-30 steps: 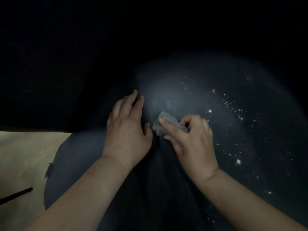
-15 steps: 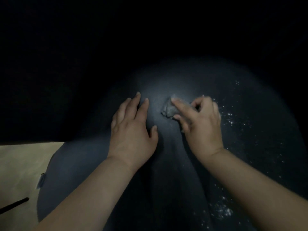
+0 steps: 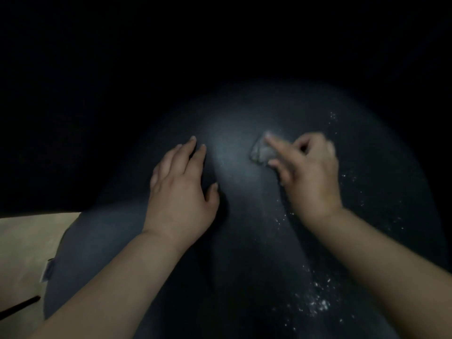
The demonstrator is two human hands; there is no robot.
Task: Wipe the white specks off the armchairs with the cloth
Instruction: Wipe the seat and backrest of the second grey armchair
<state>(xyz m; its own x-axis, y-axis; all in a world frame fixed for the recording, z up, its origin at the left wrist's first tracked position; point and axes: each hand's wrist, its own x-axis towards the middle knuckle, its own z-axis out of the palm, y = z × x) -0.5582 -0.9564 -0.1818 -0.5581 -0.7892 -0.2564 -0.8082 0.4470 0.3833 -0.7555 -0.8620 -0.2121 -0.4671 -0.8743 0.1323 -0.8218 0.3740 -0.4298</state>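
Note:
A dark blue-grey armchair fills the middle of the view, lit in a soft patch at its centre. My right hand grips a small bunched grey cloth and presses it onto the fabric, index finger stretched over it. My left hand lies flat on the fabric to the left, fingers straight. White specks are scattered low at the right, with fainter white specks to the right of my right hand.
Beige floor shows at the lower left, with a thin dark rod lying on it. A small tag hangs at the chair's left edge. Everything above and behind the chair is black.
My right hand has slid the cloth up and to the right across the fabric. My left hand stays flat. More specks now show low at the right.

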